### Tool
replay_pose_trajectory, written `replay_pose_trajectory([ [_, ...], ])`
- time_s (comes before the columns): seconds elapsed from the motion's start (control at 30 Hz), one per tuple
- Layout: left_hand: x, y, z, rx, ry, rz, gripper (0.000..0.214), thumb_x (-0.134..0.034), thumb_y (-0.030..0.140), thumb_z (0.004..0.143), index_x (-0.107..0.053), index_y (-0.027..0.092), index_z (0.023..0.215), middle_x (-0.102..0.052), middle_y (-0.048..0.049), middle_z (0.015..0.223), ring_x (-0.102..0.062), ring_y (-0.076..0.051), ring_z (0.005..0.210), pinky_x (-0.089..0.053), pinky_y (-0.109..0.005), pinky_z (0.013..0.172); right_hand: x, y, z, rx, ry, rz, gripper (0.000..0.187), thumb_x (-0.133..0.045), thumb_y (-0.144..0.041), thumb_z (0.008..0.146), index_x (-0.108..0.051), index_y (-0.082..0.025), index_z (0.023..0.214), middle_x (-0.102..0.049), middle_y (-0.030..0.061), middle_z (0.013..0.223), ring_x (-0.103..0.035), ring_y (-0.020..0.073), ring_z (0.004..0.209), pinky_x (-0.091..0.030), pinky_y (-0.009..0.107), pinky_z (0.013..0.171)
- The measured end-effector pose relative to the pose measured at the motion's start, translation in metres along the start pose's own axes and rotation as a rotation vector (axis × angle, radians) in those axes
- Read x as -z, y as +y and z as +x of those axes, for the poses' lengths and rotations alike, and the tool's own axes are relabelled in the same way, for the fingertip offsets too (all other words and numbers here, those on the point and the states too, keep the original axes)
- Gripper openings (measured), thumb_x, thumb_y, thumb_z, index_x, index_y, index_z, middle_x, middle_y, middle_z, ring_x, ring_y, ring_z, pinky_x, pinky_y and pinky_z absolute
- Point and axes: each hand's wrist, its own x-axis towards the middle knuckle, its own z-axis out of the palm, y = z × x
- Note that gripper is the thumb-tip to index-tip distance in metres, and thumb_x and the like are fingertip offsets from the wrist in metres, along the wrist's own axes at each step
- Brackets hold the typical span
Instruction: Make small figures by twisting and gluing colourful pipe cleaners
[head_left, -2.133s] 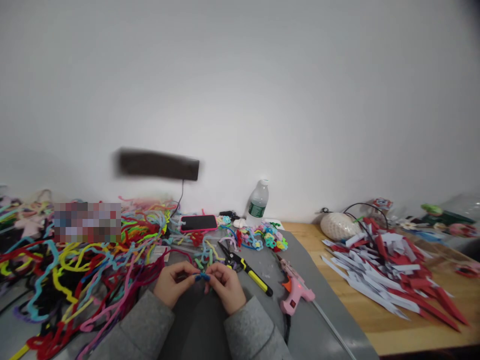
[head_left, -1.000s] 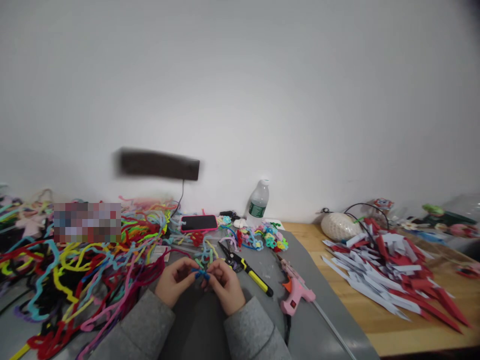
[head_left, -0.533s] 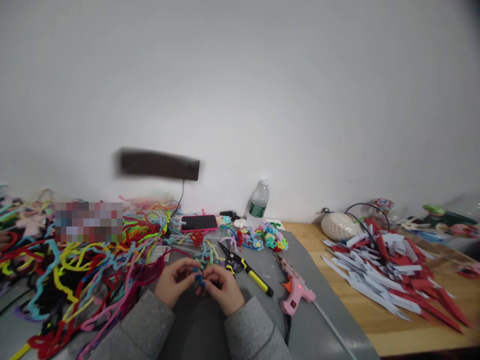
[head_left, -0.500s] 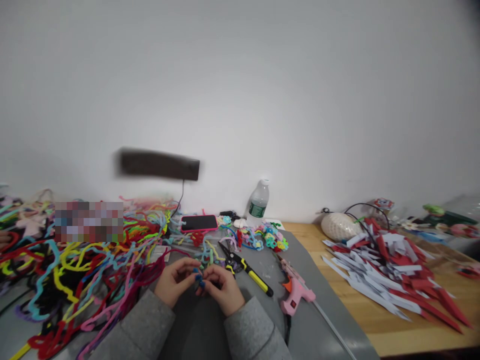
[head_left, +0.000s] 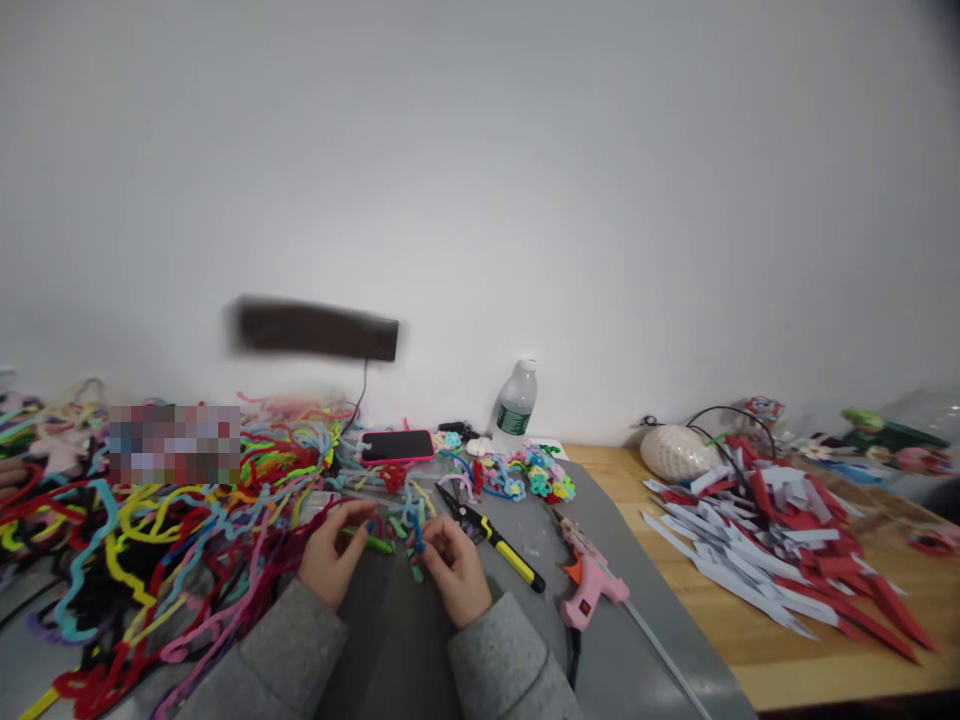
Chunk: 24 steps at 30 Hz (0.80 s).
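Note:
My left hand (head_left: 331,553) pinches a short green pipe-cleaner piece (head_left: 373,543) just above the grey mat (head_left: 525,640). A little to the right, my right hand (head_left: 456,566) is closed on a small blue pipe-cleaner shape (head_left: 417,533), held upright near its fingertips. The two hands are a short gap apart. Both arms wear grey sleeves. Short cut bits of pipe cleaner (head_left: 409,510) lie on the mat just beyond the fingers.
A big tangle of coloured pipe cleaners (head_left: 150,540) fills the left. Yellow-handled cutters (head_left: 491,538), a pink glue gun (head_left: 590,578), small finished flowers (head_left: 536,476), a phone (head_left: 397,445) and a water bottle (head_left: 516,405) lie beyond. Red and white paper strips (head_left: 780,530) cover the wooden table at right.
The hands were together working the blue shape; now they have parted. My left hand has moved left and taken a green piece, while the right keeps the blue shape.

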Motion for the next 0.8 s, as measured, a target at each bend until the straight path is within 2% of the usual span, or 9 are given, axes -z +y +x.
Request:
replay_pose_trajectory([
  [0.13, 0.000, -0.008, -0.001, -0.117, -0.076, 0.304, 0.030, -0.048, 0.012, 0.066, -0.061, 0.017, 0.093, -0.068, -0.0072, 0.091, -0.061, -0.023, 0.086, -0.047, -0.037, 0.077, 0.000, 0.000, 0.000, -0.018, -0.001, 0.065, 0.024, -0.052, -0.041, 0.078, -0.044, -0.020, 0.071, -0.056, 0.0011, 0.069, -0.052, 0.0131, 0.055, -0.041, 0.025, 0.053],
  [0.23, -0.003, -0.012, -0.003, -0.149, -0.131, 0.453, 0.036, -0.047, 0.005, 0.060, -0.062, 0.019, 0.089, -0.069, -0.0058, 0.086, -0.061, -0.023, 0.083, -0.046, -0.038, 0.075, 0.000, 0.001, 0.000, -0.033, 0.004, 0.090, 0.024, -0.053, -0.041, 0.078, -0.043, -0.020, 0.072, -0.057, 0.0010, 0.069, -0.052, 0.0128, 0.054, -0.040, 0.025, 0.052],
  [0.37, -0.005, -0.017, -0.004, -0.173, -0.151, 0.484, 0.041, -0.043, 0.000, 0.057, -0.061, 0.019, 0.088, -0.067, -0.0051, 0.085, -0.060, -0.021, 0.082, -0.046, -0.036, 0.075, 0.002, 0.001, 0.002, -0.030, 0.032, 0.084, 0.024, -0.057, -0.040, 0.075, -0.045, -0.019, 0.071, -0.053, -0.0007, 0.065, -0.050, 0.0127, 0.055, -0.040, 0.025, 0.054],
  [0.57, -0.004, -0.016, -0.004, -0.230, -0.182, 0.489, 0.048, -0.041, -0.001, 0.057, -0.057, 0.019, 0.098, -0.061, -0.0053, 0.092, -0.058, -0.019, 0.086, -0.048, -0.030, 0.072, 0.009, 0.008, 0.003, -0.025, 0.112, 0.086, 0.022, -0.057, -0.039, 0.075, -0.046, -0.020, 0.071, -0.045, -0.0035, 0.061, -0.045, 0.0119, 0.053, -0.037, 0.023, 0.051],
  [0.7, -0.003, -0.011, -0.005, -0.265, -0.177, 0.631, 0.042, -0.046, 0.006, 0.063, -0.057, 0.022, 0.100, -0.060, -0.0059, 0.103, -0.053, -0.024, 0.097, -0.043, -0.040, 0.082, 0.013, 0.015, 0.002, -0.034, 0.138, 0.098, 0.021, -0.056, -0.037, 0.076, -0.046, -0.019, 0.073, -0.043, -0.0040, 0.061, -0.041, 0.0111, 0.052, -0.033, 0.022, 0.050],
  [0.8, -0.007, -0.010, -0.010, -0.353, -0.200, 0.744, 0.052, -0.049, 0.007, 0.062, -0.055, 0.028, 0.109, -0.045, -0.0041, 0.130, -0.037, -0.031, 0.117, -0.034, -0.050, 0.091, 0.013, 0.015, 0.002, -0.020, 0.124, 0.062, 0.020, -0.054, -0.037, 0.077, -0.046, -0.019, 0.072, -0.039, -0.0044, 0.061, -0.036, 0.0105, 0.052, -0.029, 0.022, 0.049],
])
